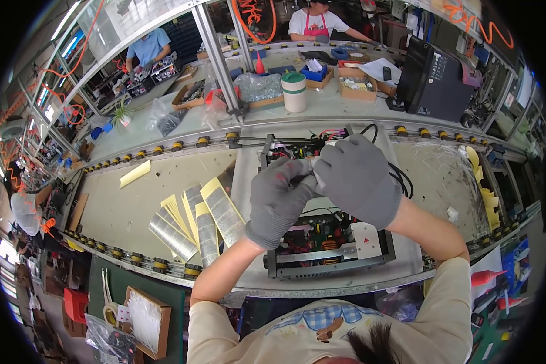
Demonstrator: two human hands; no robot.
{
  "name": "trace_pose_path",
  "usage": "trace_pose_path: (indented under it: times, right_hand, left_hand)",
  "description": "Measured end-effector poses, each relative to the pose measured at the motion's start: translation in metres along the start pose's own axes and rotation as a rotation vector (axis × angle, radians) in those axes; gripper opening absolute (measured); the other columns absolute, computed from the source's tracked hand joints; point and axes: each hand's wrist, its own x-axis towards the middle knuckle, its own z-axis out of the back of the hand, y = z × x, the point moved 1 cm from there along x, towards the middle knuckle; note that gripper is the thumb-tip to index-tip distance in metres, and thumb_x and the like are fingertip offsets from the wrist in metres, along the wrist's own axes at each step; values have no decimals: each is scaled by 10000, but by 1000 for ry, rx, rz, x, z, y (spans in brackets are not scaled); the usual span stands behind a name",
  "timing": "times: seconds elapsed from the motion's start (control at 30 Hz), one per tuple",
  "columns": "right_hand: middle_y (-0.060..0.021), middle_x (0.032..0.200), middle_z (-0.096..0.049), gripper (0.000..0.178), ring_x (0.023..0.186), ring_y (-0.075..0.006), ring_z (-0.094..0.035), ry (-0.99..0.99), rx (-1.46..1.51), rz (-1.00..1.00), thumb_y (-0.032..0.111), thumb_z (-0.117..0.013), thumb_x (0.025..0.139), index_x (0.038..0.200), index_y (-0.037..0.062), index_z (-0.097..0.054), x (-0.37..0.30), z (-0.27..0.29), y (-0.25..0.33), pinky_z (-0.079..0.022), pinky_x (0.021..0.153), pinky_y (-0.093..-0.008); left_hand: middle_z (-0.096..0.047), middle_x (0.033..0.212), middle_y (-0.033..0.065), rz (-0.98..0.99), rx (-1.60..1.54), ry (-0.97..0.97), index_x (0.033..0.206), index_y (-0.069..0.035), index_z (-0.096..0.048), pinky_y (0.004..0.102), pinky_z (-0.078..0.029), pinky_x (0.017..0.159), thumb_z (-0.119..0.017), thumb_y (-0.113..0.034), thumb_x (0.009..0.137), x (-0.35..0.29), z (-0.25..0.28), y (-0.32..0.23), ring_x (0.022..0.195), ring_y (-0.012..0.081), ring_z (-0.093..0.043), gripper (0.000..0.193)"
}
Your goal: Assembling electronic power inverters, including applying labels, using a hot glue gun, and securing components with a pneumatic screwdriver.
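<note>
Both my hands wear grey gloves and meet over an open electronic device with a dark metal frame, circuit boards and coloured wires inside. My left hand is closed, its thumb and fingers pinched toward the right hand. My right hand is curled, with its fingertips against the left ones. A small pale bit shows between the fingertips, too hidden to name. Under my hands the middle of the device is covered. Black cables loop out at its right side.
Silver label strips on yellow backing lie left of the device. Yellow-black rollers line the bench edges. Beyond stand a white cup with green lid, parts boxes and a black monitor. Two people work across the bench.
</note>
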Motion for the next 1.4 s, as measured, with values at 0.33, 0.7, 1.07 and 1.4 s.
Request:
trace_pose_path:
  times: [0.33, 0.7, 1.07, 1.4]
  right_hand:
    - [-51, 677, -515, 110, 649, -243, -526, 124, 396, -117, 152, -607, 630, 714, 86, -581, 6, 0, -20, -421, 616, -356]
    - [-88, 701, -543, 45, 669, -288, -555, -338, 123, -430, 81, -545, 680, 713, 52, -554, -39, -19, -114, -440, 599, -370]
    - [-65, 750, -630, 303, 626, -113, -577, -78, 1115, -784, 236, -495, 839, 942, -14, -632, -78, -35, -63, -459, 596, -245]
    - [-19, 750, -591, 311, 712, -80, -540, 325, 1681, -738, 275, -572, 800, 943, 3, -620, -56, -12, -2, -433, 669, -222]
  left_hand:
    - [-619, 780, 80, -3, -130, 80, 915, -35, -655, 275, -434, 733, -585, -68, 741, -6, -3, 16, 719, 171, -561, 191]
    - [-612, 910, 60, 258, -515, 334, 994, 22, -623, 246, -466, 765, -608, -32, 780, 1, 14, -3, 825, 122, -578, 222]
    - [-533, 917, -63, -1118, 845, -508, 948, -281, -630, 470, -338, 968, -673, -211, 670, 0, 7, 37, 886, 149, -494, 290]
    - [-388, 902, -66, -1167, 883, -578, 855, -402, -626, 494, -285, 1040, -704, -299, 669, -6, 5, 39, 896, 137, -381, 226]
